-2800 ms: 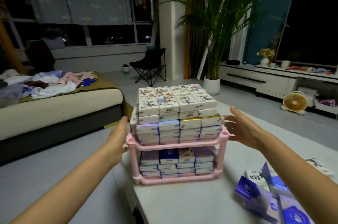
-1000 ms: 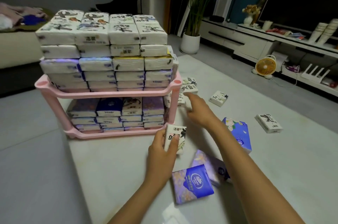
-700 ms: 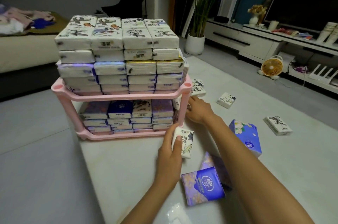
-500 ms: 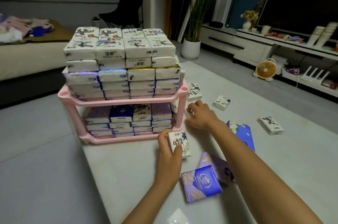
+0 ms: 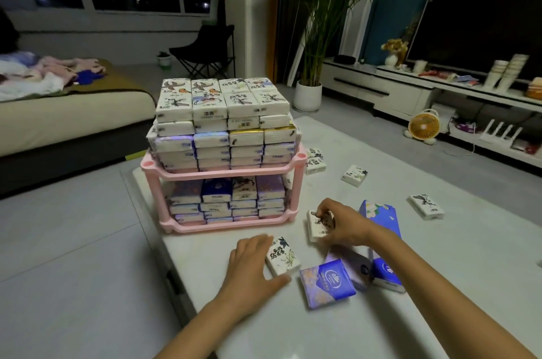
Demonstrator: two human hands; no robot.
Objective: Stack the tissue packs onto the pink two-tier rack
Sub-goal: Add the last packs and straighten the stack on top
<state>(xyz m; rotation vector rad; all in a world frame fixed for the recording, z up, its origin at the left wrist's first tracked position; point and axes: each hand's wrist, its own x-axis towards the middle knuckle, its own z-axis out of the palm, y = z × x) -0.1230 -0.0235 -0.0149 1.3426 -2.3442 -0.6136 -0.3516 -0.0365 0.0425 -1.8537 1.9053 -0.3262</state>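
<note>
Left hand: the left hand point(image 5: 252, 266) is lying low on the table. Its fingers and thumb are curling round the near white pack point(image 5: 284, 256) and gripping it from two sides.
Near white pack: it is resting flat on the white table point(image 5: 425, 314), a little way in front of the rack, and is showing dark letters on top.
Purple-blue pack: the purple-blue pack point(image 5: 327, 282) is lying flat just right of the near white pack. It is covering part of another purple pack point(image 5: 353, 266).
Right hand: the right hand point(image 5: 344, 226) is pinching the second white pack point(image 5: 316, 228) with bent fingertips. I cannot tell if this pack is touching the table.
Long blue pack: the long blue pack point(image 5: 381, 213) is lying partly hidden behind the right wrist.
Pink rack: the pink rack point(image 5: 223, 175) is standing on the far left part of the table, past both hands.
Bottom shelf: blue, purple and white packs point(image 5: 228, 197) are sitting in tight rows, filling it.
Top shelf: a tall pile of white packs point(image 5: 223, 124) is rising high over the pink rim.
Loose packs: loose white packs point(image 5: 354, 174) are lying apart on the table, to the right of the rack.
Far off: a small yellow fan point(image 5: 423, 127) is sitting on the floor, a tall plant is growing in a white pot point(image 5: 308, 96), and a sofa point(image 5: 73, 121) is sitting on the left.
</note>
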